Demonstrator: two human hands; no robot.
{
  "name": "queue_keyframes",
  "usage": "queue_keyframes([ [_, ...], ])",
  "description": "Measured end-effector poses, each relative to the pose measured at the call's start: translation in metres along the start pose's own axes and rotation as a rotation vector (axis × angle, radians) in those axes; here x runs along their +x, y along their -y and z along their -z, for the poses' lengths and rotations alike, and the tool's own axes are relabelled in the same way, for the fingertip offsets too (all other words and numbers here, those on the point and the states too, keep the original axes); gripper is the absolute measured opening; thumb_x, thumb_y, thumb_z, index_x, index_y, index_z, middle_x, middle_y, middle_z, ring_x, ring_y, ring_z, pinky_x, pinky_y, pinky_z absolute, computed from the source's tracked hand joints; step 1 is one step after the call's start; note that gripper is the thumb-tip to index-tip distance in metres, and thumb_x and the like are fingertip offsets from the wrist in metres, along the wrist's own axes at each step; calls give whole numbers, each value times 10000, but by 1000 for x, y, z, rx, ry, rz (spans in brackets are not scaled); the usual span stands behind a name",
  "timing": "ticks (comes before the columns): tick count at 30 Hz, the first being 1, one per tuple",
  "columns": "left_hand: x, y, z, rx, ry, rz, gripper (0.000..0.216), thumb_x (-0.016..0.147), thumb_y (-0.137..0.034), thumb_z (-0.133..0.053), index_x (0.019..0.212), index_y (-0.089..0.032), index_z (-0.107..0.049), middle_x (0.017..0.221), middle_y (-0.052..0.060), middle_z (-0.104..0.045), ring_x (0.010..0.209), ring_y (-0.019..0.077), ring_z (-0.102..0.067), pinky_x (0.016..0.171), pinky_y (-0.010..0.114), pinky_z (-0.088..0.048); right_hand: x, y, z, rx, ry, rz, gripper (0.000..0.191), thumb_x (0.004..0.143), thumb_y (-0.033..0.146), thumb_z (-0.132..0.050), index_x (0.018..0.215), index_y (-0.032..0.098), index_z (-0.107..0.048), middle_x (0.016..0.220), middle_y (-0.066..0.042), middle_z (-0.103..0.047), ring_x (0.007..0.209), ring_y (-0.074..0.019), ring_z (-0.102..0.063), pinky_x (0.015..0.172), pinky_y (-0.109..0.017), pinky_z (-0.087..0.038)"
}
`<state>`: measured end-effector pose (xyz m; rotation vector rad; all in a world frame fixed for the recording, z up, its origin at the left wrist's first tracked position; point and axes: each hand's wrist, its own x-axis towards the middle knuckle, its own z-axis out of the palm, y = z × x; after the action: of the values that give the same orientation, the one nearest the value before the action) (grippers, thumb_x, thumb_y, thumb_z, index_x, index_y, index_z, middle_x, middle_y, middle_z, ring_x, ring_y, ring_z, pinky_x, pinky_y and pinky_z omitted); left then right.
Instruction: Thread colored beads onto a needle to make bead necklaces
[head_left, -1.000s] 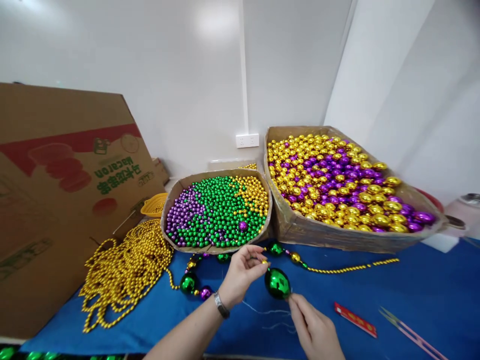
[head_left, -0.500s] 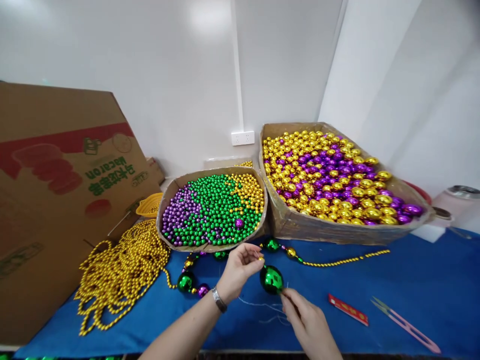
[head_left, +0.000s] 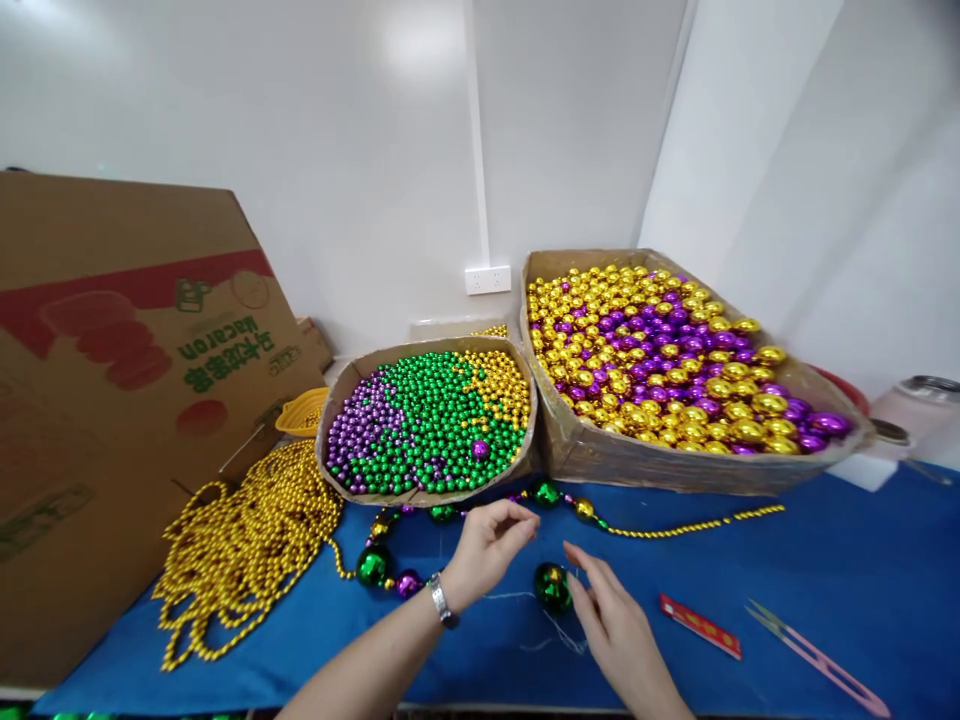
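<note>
A large green shiny ball (head_left: 553,587) lies on the blue cloth (head_left: 825,560), with thin white thread (head_left: 510,596) trailing from it. My left hand (head_left: 484,555), a watch on its wrist, hovers just up-left of the ball with thumb and fingertips pinched together; what they hold is too small to see. My right hand (head_left: 619,625) rests right of the ball, fingers stretched out beside it and holding nothing. Behind the hands curves a strand of green, purple and gold balls (head_left: 373,565) that ends in a gold bead chain (head_left: 690,522).
A cardboard tray (head_left: 420,347) of small green, purple and gold beads and a bigger tray (head_left: 675,472) of gold and purple balls stand behind. Gold bead strands (head_left: 240,540) pile at left by a cardboard box (head_left: 112,400). A red strip (head_left: 701,628) and pink snips (head_left: 817,660) lie right.
The green ball was held up between both hands; it now lies lower on the cloth. My right hand's fingers have spread beside it, and my left hand has come off the ball's top.
</note>
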<state>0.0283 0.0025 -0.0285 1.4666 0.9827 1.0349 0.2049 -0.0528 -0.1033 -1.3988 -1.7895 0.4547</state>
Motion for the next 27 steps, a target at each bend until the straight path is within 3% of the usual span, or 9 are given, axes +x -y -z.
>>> queue_keyframes([
  [3,5,-17,2,-61,28,-13,242,782,-379,-621,839,-155,-693,757,67,-684,690,178,-609,648,264,-469,12,17,2,43,20,77,319,929,305,-370,1177,189,-535,1067,-91,-658,972,-176,-636,817,-279,-524],
  [6,20,-28,15,-52,81,-31,317,820,-433,-550,877,-155,-692,791,77,-680,716,190,-613,670,278,-470,18,25,2,125,19,70,311,947,315,-327,1018,193,-603,908,-74,-694,722,-151,-674,641,-224,-549],
  [9,48,-24,39,203,-47,-109,318,831,-440,-520,951,-196,-685,927,82,-656,889,231,-577,803,316,-433,18,26,3,159,0,10,307,944,341,-346,1002,197,-611,769,-39,-699,589,-132,-659,536,-189,-530],
  [11,68,-14,53,469,-163,-103,255,764,-381,-623,956,-222,-679,1000,86,-621,1007,270,-511,888,353,-378,17,27,3,153,2,0,311,945,349,-345,1015,202,-610,695,-14,-688,560,-126,-656,516,-174,-522],
  [13,84,-3,62,614,-195,-60,238,690,-305,-701,914,-228,-679,1022,95,-595,1064,302,-460,904,379,-357,17,29,4,127,-3,25,315,945,353,-339,1005,208,-613,697,-12,-693,564,-126,-661,521,-170,-522],
  [18,87,4,63,565,-155,-63,229,707,-263,-673,932,-222,-660,1024,79,-573,1006,260,-496,881,366,-393,16,33,8,22,-55,91,298,939,341,-350,958,218,-621,905,-40,-719,725,-148,-697,632,-188,-548],
  [21,68,-4,60,312,-60,-24,268,788,-298,-575,1031,-200,-628,985,68,-589,909,207,-547,812,344,-462,13,30,10,-16,-64,108,278,941,314,-349,968,219,-608,929,-35,-720,825,-158,-693,713,-214,-550],
  [24,45,-13,58,-241,59,89,298,786,-269,-573,1060,-161,-613,1009,97,-596,872,192,-563,728,322,-508,11,27,11,-51,-73,131,270,940,301,-354,979,213,-606,940,-40,-719,851,-164,-690,732,-231,-553],
  [27,29,-17,55,-536,48,142,289,741,-219,-630,1023,-154,-620,988,108,-618,815,169,-568,661,279,-512,10,27,10,-73,-82,172,272,936,297,-359,987,214,-613,925,-39,-723,831,-167,-695,712,-236,-560],
])
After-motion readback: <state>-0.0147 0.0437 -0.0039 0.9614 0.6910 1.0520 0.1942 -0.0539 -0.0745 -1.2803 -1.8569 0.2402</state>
